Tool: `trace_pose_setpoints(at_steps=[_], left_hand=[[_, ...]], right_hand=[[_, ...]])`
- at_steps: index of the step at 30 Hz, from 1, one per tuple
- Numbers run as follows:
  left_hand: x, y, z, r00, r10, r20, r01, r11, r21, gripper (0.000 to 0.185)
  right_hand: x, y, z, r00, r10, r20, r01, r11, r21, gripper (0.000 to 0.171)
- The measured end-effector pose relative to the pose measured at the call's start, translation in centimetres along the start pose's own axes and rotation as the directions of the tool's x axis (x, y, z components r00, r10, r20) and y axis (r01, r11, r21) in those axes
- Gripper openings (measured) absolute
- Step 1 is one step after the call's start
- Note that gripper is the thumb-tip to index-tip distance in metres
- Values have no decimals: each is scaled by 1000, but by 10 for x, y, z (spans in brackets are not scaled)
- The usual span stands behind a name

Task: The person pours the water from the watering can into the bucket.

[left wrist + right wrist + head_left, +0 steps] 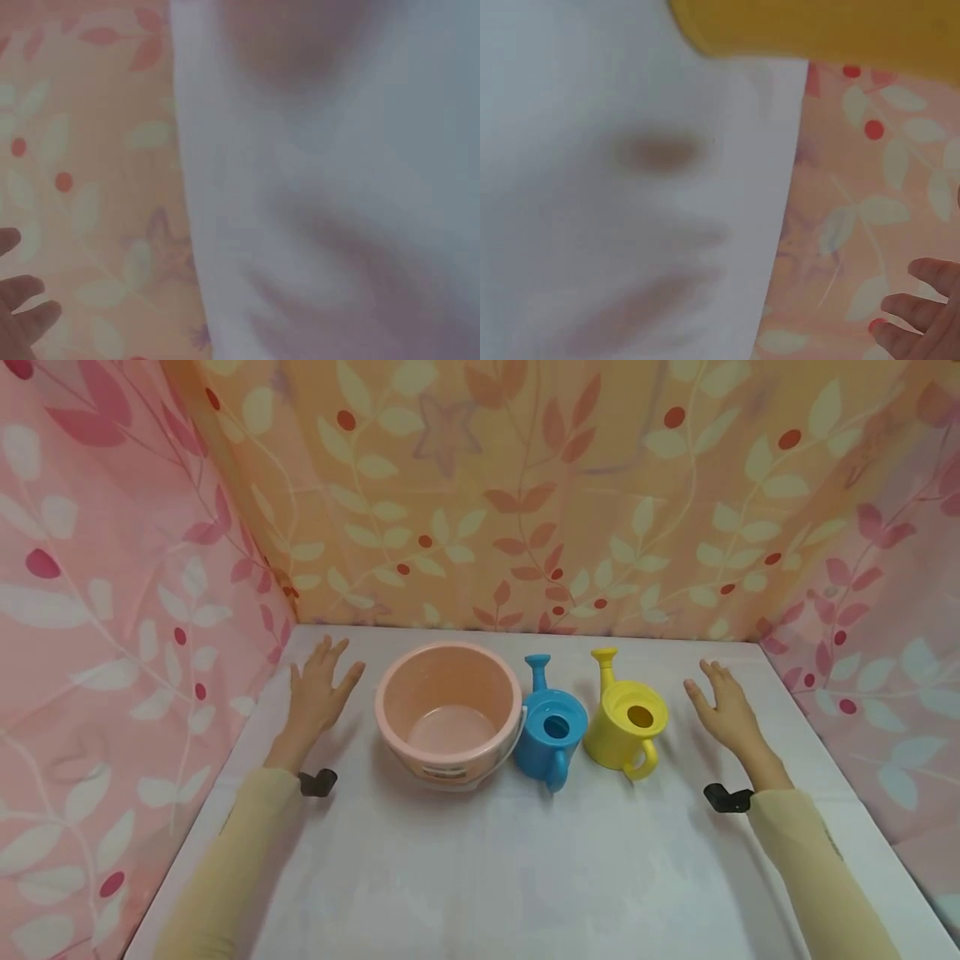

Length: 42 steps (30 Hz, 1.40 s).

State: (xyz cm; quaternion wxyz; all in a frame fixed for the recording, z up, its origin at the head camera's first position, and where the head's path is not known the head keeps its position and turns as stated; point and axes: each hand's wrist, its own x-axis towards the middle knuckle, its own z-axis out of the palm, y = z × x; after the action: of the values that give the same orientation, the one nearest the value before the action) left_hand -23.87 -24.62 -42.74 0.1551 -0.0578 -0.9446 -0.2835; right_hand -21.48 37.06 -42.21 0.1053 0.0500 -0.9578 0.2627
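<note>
Leaf-patterned cloth in pink and orange is hanging on three sides of a white table [480, 860], closing it in like a booth. Near the back of the table, three things are standing in a row: a pink bucket [448, 710] on the left, a blue watering can [551, 727] just beside it and seemingly touching its side, and a yellow watering can [626, 722] just beside the blue one. Both cans are standing upright, spouts pointing toward the back cloth and handles toward the person.

A person in pale yellow sleeves is resting both hands flat on the table. The left hand [318, 693] is lying with fingers spread wide, near the bucket's left side and holding nothing. The right hand [723, 706] is lying likewise, fingers straight and slightly spread, near the yellow can's right side and gripping nothing. Each wrist is wearing a small black clip. Both wrist views are blurred, showing only fingertips against cloth.
</note>
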Motion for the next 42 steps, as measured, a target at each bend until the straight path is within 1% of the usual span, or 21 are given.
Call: trace_pose_setpoints(at_steps=[2,6,12,16,22,25,30,33,37,42], left_hand=[[-2,7,-1,1000,13,1,-13,1000,-19,67],[-5,24,-4,999,33,22,-31,997,-72,65],[-11,47,-9,995,52,82,-40,988,-146,64],[-12,61,-12,989,87,123,-67,985,-159,63],[-12,80,-15,973,164,165,-135,975,-175,61],[-13,87,-15,964,181,193,-147,973,-179,61],[-13,97,-14,951,167,261,-122,976,-182,63],[-13,102,-13,943,162,289,-117,979,-169,65],[-12,107,-12,938,166,304,-124,980,-153,66],[-10,111,-9,939,180,293,-142,979,-145,67]], right_hand=[[-2,-6,0,1000,-8,-2,8,1000,18,62],[-6,-19,1,999,-35,-37,36,999,35,55],[-15,-37,5,995,-61,-79,67,995,79,49],[-20,-51,6,992,-78,-99,90,989,120,46],[-25,-71,7,987,-93,-131,116,977,181,40],[-26,-78,9,983,-106,-151,134,973,187,37],[-30,-89,11,976,-137,-167,165,971,171,35],[-31,-93,12,969,-158,-192,189,969,159,32],[-34,-98,15,955,-192,-225,231,960,158,28],[-41,-107,21,951,-217,-222,259,949,181,24]])
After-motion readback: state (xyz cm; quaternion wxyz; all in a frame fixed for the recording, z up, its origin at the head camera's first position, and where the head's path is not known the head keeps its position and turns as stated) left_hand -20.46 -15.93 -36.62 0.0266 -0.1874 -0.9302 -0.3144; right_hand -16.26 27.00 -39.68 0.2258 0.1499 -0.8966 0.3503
